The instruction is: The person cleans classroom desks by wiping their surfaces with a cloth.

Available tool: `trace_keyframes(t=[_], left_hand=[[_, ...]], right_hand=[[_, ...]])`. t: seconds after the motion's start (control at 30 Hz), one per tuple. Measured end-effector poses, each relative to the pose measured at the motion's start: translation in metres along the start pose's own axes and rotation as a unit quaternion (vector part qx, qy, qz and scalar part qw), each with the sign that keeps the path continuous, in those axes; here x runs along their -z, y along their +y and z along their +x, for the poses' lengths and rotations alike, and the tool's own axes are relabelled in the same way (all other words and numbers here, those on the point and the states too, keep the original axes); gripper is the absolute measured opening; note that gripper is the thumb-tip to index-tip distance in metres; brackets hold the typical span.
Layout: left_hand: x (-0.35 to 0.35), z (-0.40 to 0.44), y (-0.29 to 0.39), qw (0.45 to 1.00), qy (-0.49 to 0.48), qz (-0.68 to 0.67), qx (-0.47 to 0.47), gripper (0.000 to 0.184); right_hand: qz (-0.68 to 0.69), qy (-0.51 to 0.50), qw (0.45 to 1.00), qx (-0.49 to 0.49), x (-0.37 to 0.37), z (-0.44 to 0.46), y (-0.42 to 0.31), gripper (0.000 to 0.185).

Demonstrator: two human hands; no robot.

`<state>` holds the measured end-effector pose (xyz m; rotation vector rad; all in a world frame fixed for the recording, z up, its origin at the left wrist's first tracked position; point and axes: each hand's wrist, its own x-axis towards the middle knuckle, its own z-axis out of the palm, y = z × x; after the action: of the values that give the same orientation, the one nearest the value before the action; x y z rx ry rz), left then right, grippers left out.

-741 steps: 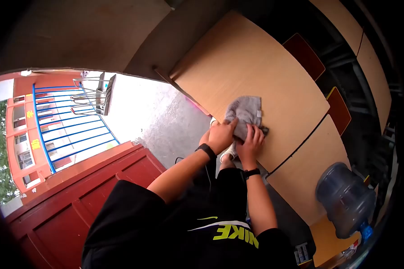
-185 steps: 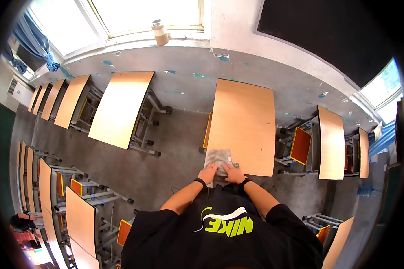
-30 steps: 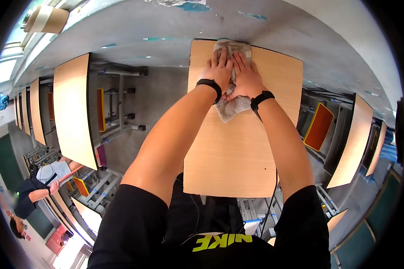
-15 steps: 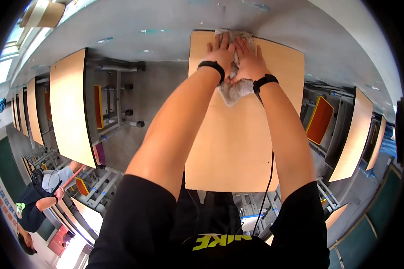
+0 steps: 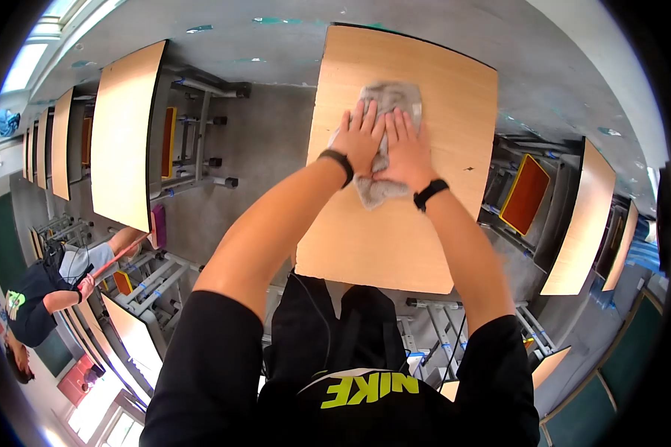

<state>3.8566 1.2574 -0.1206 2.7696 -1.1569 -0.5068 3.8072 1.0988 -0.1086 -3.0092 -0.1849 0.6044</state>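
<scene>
A grey-beige cloth (image 5: 392,94) lies crumpled on the light wooden desktop (image 5: 376,242) in front of me. My left hand (image 5: 358,143) presses flat on the cloth with its fingers stretched out. Beside it, almost touching, my right hand (image 5: 405,153) also lies flat on the cloth, fingers extended. Each wrist wears a black band. Parts of the cloth stick out beyond the fingertips and below the palms; the rest is hidden under the hands. A small dark mark (image 5: 469,169) shows on the desktop to the right.
More desks stand in rows to the left (image 5: 127,138) and right (image 5: 583,216), with orange-red seats (image 5: 525,195) and metal legs. At far left another person (image 5: 41,298) holds a long red pole (image 5: 119,255) with a purple end. A grey wall runs beyond my desk.
Both hands and the cloth have moved back from the desk's far edge toward me. The view has shifted, and the other person's pole with its purple end has moved.
</scene>
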Motion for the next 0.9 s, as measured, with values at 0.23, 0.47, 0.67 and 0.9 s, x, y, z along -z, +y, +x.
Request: trace_keyframes(t=[0.23, 0.47, 0.67, 0.9], left_hand=[[-0.037, -0.138, 0.085, 0.996, -0.015, -0.085, -0.014, 0.121], [-0.075, -0.234, 0.162, 0.992, -0.014, -0.127, 0.008, 0.088], [-0.087, -0.230, 0.168, 0.996, -0.027, -0.086, -0.006, 0.074], [-0.081, -0.218, 0.167, 0.991, -0.078, -0.107, 0.011, 0.084]], right_hand=[[0.141, 0.027, 0.989, 0.038, -0.071, -0.153, -0.044, 0.141], [0.175, 0.014, 0.984, 0.044, -0.117, -0.267, -0.072, 0.133], [0.146, -0.002, 0.989, 0.026, -0.132, -0.282, -0.075, 0.110], [0.186, -0.001, 0.981, 0.055, -0.117, -0.263, -0.058, 0.109]])
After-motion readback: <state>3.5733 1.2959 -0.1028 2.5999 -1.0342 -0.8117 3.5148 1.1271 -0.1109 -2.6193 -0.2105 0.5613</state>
